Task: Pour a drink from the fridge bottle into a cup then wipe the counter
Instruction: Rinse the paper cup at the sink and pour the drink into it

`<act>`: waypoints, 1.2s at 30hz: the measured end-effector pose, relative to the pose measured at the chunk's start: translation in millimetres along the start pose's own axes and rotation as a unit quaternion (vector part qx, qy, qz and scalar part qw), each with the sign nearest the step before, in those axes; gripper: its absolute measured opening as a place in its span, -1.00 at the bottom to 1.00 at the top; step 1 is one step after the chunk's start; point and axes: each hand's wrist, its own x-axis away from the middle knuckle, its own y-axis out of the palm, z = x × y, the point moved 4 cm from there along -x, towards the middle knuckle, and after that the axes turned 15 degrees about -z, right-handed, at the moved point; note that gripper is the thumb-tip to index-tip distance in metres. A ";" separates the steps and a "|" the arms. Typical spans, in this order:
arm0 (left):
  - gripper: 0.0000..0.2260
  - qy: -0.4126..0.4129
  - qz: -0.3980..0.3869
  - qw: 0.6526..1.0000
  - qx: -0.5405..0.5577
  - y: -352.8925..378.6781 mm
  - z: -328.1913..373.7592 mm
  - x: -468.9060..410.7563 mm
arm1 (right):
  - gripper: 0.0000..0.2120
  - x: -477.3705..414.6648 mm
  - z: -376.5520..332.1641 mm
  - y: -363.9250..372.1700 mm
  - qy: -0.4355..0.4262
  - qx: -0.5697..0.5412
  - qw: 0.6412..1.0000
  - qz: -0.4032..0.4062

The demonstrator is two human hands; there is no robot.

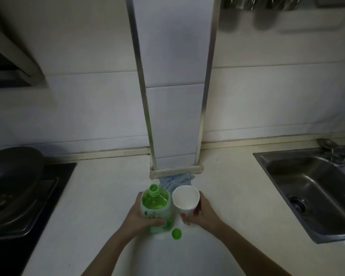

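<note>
Now | left hand (141,214) is gripping the uncapped bottle (156,208) on the near bench (227,196) | right hand (204,211) is wrapping the empty cup (185,200), touching the bottle | risk: a fast tilt is likely slopping drink past the rim.

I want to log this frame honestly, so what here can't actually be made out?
- Head view: whether the cup holds any drink; its bottom is out of sight.
- Bottle label text: blurred, partly under the left hand.
- Cloth: mostly hidden behind bottle and cup.
- Utensils on the wall rack: blurred, cut off by the top edge.
- Right hand fingers: hidden behind the cup.
</note>
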 end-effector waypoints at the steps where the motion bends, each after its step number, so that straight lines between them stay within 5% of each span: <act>1: -0.18 -0.006 0.014 1.000 0.002 1.8 1.3 1.1 | -0.18 -1.7 -2.4 -3.5 0.004 -0.003 1.000 -0.002; 8: -0.29 -0.019 0.135 0.990 -0.015 29.1 14.2 7.8 | -0.21 -10.1 -47.8 -46.0 -0.045 0.015 0.999 -0.007; 13: -0.39 -0.066 0.125 0.985 -0.094 28.4 45.3 -3.1 | -0.12 -8.8 -106.2 -74.1 -0.092 0.052 0.994 -0.008; 21: -0.39 -0.033 0.118 0.973 -0.196 9.2 90.8 6.5 | -0.17 11.6 -165.0 -115.9 -0.144 0.140 0.980 0.004; 31: -0.32 0.016 0.148 0.966 -0.211 -20.0 164.4 9.3 | -0.23 31.4 -148.4 -111.7 -0.117 0.220 0.968 0.019; 36: -0.39 0.052 0.138 0.931 -0.335 -28.6 211.3 9.5 | -0.20 29.1 -141.1 -113.4 -0.092 0.223 0.970 0.033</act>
